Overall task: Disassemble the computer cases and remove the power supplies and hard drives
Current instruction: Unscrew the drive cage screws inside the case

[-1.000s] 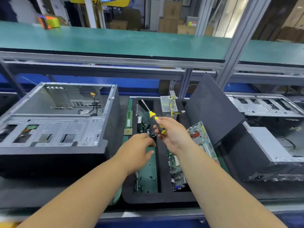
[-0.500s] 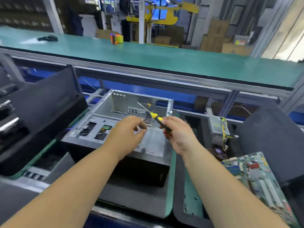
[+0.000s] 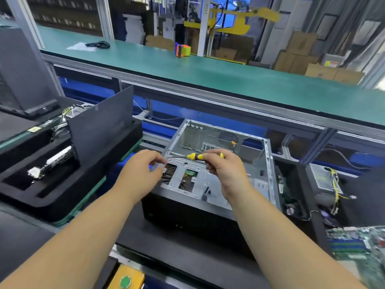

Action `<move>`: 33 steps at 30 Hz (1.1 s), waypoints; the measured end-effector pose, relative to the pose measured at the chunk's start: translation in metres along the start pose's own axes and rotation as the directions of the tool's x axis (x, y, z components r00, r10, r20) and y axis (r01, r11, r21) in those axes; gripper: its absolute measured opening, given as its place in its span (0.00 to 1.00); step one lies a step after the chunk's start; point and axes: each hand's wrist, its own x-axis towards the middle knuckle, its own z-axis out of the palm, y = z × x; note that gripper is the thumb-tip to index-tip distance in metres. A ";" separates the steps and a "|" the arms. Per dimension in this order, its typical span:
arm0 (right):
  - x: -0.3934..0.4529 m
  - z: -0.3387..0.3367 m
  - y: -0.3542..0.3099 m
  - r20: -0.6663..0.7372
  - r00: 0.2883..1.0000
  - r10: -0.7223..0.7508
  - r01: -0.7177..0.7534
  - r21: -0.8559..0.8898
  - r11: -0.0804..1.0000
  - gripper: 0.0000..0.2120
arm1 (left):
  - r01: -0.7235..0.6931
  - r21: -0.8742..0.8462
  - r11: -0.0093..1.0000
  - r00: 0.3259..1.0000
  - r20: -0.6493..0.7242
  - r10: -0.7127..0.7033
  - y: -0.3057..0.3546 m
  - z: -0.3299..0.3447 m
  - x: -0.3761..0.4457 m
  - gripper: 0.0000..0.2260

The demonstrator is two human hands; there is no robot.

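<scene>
Two bare forearms reach in from the bottom edge, with no sleeve on either arm as far as the picture shows. The left hand (image 3: 138, 172) and the right hand (image 3: 226, 173) are gloveless. No ring, watch or wristband shows on the parts facing the camera. The fingernails that can be seen are short and unpainted. Nothing else of the person is in view.

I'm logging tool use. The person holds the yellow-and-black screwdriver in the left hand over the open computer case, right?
Not quite. The head view shows the right hand gripping the screwdriver, not the left hand. It is held over the open computer case, as you said.
</scene>
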 end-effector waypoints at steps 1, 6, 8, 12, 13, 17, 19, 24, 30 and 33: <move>0.001 0.006 0.000 -0.013 1.000 -0.025 0.025 -0.018 1.000 0.05 | 0.013 -0.018 1.000 1.000 0.007 -0.012 -0.009 -0.003 0.002 0.11; 0.002 0.033 -0.007 -0.024 0.984 -0.175 0.169 -0.155 0.973 0.05 | 0.060 -0.104 0.993 0.992 0.117 -0.048 -0.041 -0.006 0.012 0.19; 0.001 0.044 -0.011 -0.010 0.973 -0.232 0.223 -0.249 0.943 0.05 | 0.027 -0.096 0.995 0.986 0.169 -0.011 -0.049 -0.005 0.016 0.18; 0.001 0.063 -0.017 0.025 0.957 -0.290 0.271 -0.437 0.858 0.08 | 0.014 -0.116 0.993 0.973 0.230 0.013 -0.059 -0.001 0.024 0.16; 0.001 0.067 -0.017 0.026 0.955 -0.297 0.273 -0.473 0.837 0.09 | 0.009 -0.126 0.992 0.971 0.240 0.021 -0.061 0.000 0.026 0.16; 0.003 0.075 -0.018 0.024 0.951 -0.308 0.269 -0.555 0.787 0.11 | -0.023 -0.137 0.990 0.957 0.282 0.061 -0.065 0.004 0.031 0.15; 0.003 0.077 -0.019 0.018 0.952 -0.307 0.260 -0.582 0.771 0.11 | -0.034 -0.138 0.990 0.952 0.296 0.074 -0.066 0.005 0.033 0.15; 0.007 0.079 -0.023 0.044 0.953 -0.301 0.253 -0.664 0.703 0.11 | -0.035 -0.142 0.989 0.944 0.320 0.080 -0.064 0.007 0.037 0.15; 0.010 0.078 -0.031 0.109 0.956 -0.274 0.261 -0.744 0.615 0.12 | 0.007 -0.165 0.986 0.944 0.326 0.048 -0.062 0.006 0.038 0.15; 0.012 0.078 -0.035 0.137 0.956 -0.260 0.269 -0.760 0.592 0.12 | 0.032 -0.176 0.984 0.943 0.331 0.029 -0.059 0.006 0.039 0.15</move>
